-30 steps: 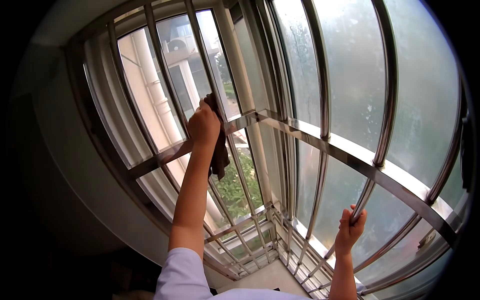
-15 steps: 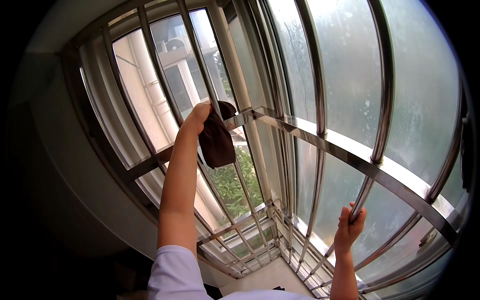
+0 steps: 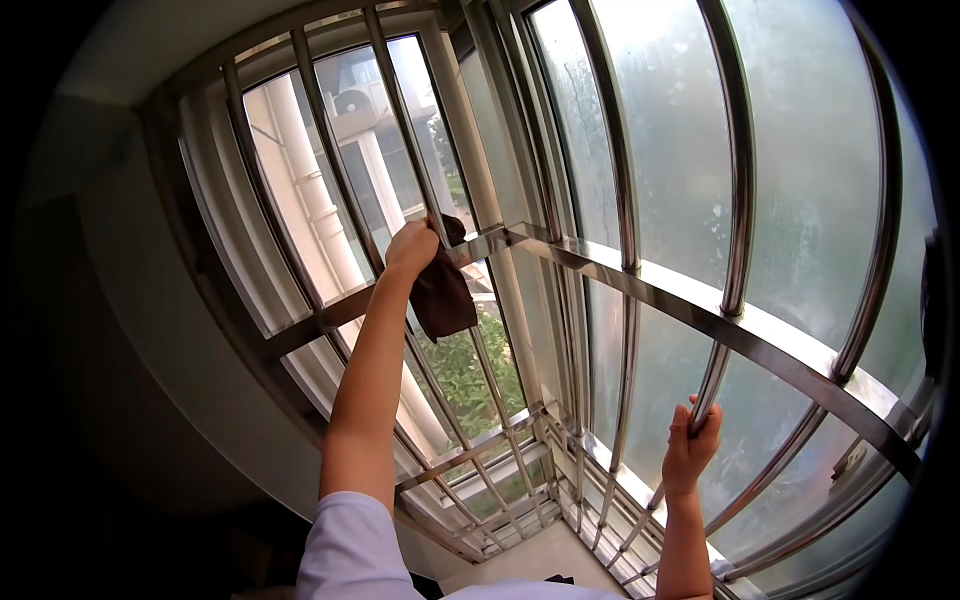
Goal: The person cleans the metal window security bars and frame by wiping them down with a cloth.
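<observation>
My left hand (image 3: 411, 248) is closed around a dark brown cloth (image 3: 444, 302), which wraps an upright metal bar (image 3: 402, 110) just above the crossbar. Most of the cloth hangs down below the hand, and a small part shows on the bar's far side. Lower on the right, my right hand (image 3: 690, 446) grips another upright bar (image 3: 711, 378) beneath the wide metal crossbar (image 3: 690, 308). The fingers of my left hand are partly hidden by the hand itself.
Frosted, streaked window panes (image 3: 670, 130) stand behind the bars on the right. Through the left window are a pale pipe (image 3: 318, 200), an outdoor fan unit (image 3: 352, 104) and green leaves (image 3: 465, 375). A dark wall (image 3: 130, 250) lies at the left.
The view has shifted slightly. My left hand and the cloth remain at the same bar, with the cloth's folds altered a little. My right hand keeps its grip.
</observation>
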### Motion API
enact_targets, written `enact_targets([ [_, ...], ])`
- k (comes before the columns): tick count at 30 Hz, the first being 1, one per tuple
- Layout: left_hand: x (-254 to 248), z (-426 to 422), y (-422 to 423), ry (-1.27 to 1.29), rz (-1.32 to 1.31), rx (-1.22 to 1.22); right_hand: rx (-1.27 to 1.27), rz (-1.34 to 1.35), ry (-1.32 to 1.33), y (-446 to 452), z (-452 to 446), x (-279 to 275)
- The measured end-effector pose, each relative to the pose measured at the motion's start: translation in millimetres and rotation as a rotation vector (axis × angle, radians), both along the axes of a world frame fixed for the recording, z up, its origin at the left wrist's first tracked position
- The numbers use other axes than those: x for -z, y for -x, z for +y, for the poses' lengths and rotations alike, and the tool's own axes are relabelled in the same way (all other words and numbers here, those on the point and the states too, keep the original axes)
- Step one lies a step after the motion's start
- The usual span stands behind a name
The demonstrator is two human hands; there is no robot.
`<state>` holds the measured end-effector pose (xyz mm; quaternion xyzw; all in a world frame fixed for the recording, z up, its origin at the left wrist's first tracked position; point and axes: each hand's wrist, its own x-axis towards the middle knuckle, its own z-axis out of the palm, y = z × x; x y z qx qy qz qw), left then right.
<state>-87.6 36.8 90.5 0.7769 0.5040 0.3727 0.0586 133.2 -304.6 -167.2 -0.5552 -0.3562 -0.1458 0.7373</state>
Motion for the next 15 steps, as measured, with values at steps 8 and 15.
enact_targets([
  [8, 35, -24, 3, -0.787, 0.106, -0.183, 0.006, 0.010, -0.020, -2, 4, 6],
  [15, 91, -81, 9, -0.959, 0.090, 0.099, -0.075, 0.178, -0.006, 8, -5, -3],
])
